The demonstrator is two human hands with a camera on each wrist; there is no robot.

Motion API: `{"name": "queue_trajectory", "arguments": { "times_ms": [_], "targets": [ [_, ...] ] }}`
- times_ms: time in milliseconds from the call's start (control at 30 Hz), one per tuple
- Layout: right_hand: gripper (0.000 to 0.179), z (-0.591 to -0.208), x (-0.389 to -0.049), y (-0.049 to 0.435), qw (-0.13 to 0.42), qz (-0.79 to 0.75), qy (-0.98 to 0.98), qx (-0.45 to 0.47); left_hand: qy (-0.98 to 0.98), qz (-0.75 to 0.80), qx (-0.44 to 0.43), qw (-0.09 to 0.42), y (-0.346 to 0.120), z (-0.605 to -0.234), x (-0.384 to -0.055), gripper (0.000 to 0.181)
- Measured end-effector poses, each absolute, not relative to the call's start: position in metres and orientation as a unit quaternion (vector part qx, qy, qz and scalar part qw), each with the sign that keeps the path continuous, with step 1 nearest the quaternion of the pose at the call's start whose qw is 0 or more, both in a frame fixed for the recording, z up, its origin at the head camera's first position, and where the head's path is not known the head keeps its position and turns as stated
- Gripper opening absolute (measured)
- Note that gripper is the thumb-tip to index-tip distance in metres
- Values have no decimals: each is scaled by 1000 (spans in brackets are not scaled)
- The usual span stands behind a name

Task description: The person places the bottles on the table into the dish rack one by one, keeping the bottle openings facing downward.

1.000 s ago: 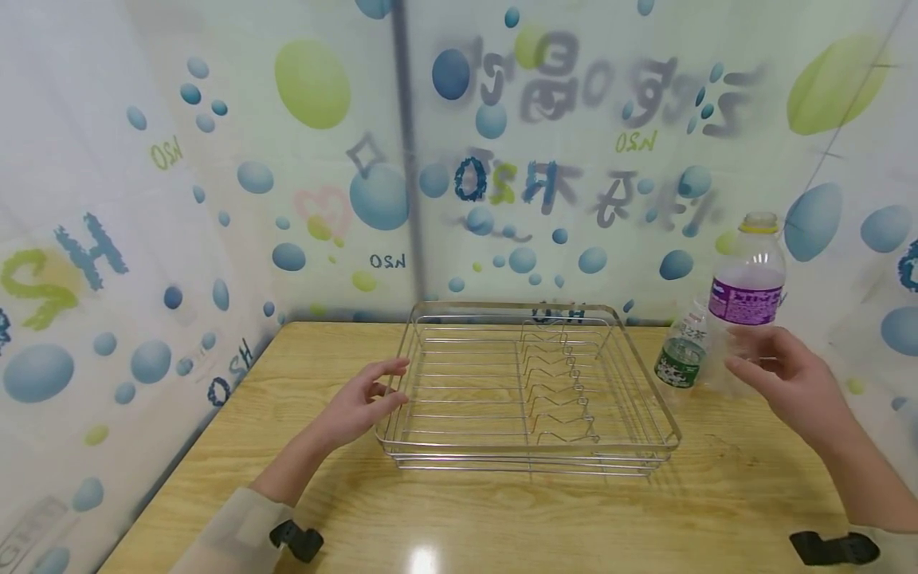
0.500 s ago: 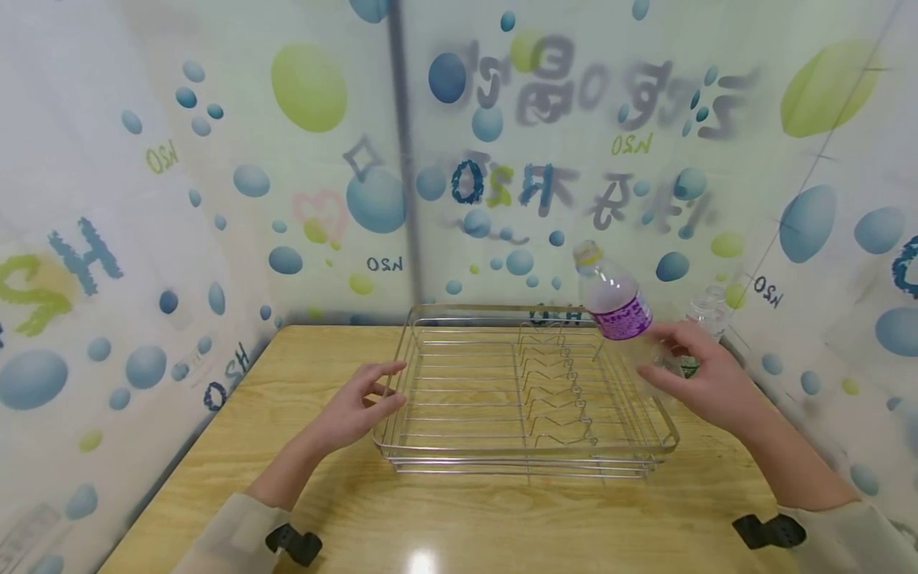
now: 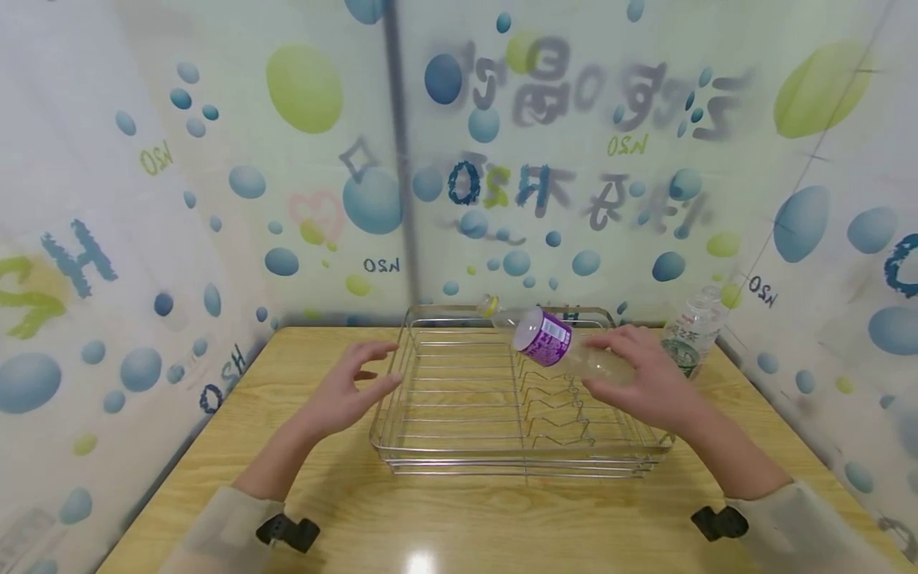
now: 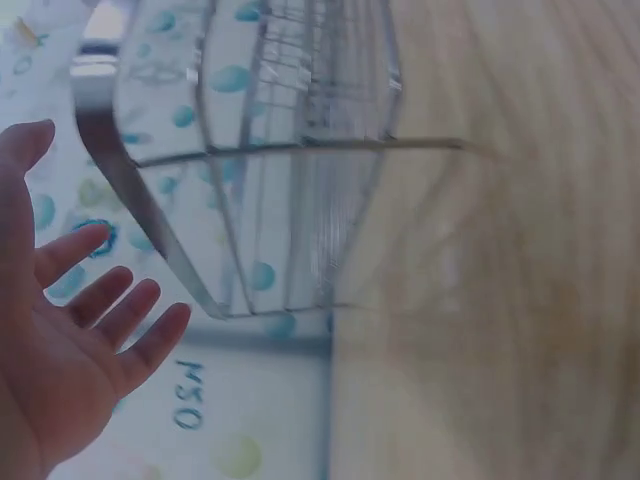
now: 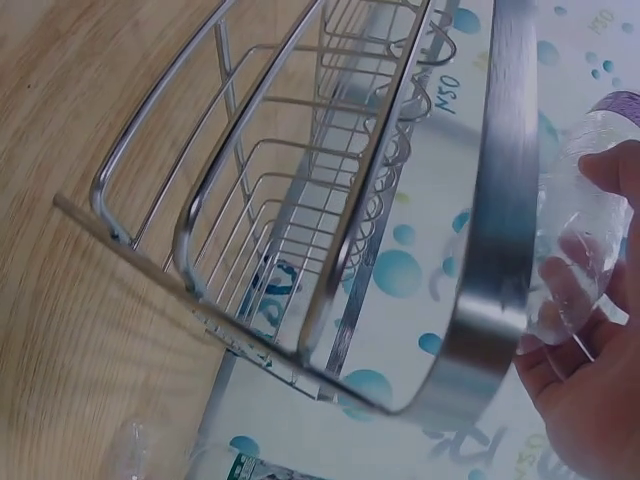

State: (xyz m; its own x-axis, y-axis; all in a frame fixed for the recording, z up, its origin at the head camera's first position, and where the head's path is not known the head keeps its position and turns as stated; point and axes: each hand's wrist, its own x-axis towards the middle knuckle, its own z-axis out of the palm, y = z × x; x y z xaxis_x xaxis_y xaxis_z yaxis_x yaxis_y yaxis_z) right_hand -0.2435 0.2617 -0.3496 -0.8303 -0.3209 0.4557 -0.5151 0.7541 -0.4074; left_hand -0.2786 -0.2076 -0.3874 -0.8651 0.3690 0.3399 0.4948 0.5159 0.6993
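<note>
My right hand grips a clear plastic bottle with a purple label and a yellow ring at its neck. The bottle is tilted over the right part of a wire dish rack, its neck pointing up and left. In the right wrist view, the fingers curl round the bottle's lower part, outside the rack's metal rim. My left hand is beside the rack's left rim, its fingers loosely bent and holding nothing. The left wrist view shows these fingers spread, apart from the rack.
The rack stands on a wooden table, with a row of wavy wire dividers in its right half. Behind my right hand stands a clear bottle with a green label, with another clear neck close by. A patterned curtain encloses the table.
My right hand has carried the purple-labelled bottle leftward from beside the rack to above it, tipping it from upright to nearly lying. My left hand has stayed at the left rim, drawing slightly away.
</note>
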Motion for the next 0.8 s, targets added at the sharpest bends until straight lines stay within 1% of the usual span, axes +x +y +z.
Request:
{"name": "queue_trajectory", "arguments": {
  "times_ms": [133,367,633,800],
  "targets": [
    [49,-351,-244,253,193,234,-923,236,-856,-417,-282,117,-192,-367,-274,56],
    [48,-352,-244,240,201,201,-925,251,-833,-387,-354,175,-154,-339,-265,68],
    [48,-354,-245,229,207,168,-925,270,-838,-262,-427,217,-119,-333,-272,71],
    [47,-353,-243,222,198,158,-928,272,-849,-139,-443,252,-102,-333,-276,77]
  ]
}}
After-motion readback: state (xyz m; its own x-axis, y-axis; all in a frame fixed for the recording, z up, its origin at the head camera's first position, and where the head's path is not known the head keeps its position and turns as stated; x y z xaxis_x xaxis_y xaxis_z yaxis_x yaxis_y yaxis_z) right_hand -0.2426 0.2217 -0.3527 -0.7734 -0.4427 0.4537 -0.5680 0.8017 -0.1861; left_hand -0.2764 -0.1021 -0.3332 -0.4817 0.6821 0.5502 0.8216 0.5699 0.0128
